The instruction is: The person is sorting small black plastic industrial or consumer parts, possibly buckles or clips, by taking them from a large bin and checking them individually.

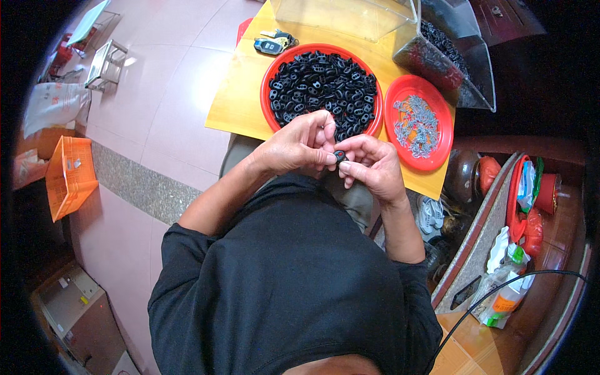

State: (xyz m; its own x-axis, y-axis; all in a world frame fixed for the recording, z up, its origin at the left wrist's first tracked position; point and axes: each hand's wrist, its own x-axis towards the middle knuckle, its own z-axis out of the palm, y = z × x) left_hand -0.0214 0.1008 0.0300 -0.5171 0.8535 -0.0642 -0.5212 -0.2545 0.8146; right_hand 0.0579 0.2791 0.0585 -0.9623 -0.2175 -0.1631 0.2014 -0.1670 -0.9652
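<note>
Between my hands, just in front of the near rim of the red tray, is a small black cord lock (340, 156) with holes in it. My right hand (374, 165) pinches it between thumb and forefinger. My left hand (304, 142) is closed, its thumb tip against the left side of the same piece. A round red tray (265, 100) behind my hands is heaped with loose black cord locks (322, 84) of the same kind. To the right, a smaller red plate (445, 140) holds many tiny silvery pieces (417, 122) that look like springs.
The yellow tabletop (234, 94) carries keys with a dark fob (275, 44) and a clear plastic bin (484, 78) containing dark small parts. An orange basket (72, 175) and a small metal stool (107, 65) stand at left. Packages (503, 294) and a black cable (531, 273) are at right.
</note>
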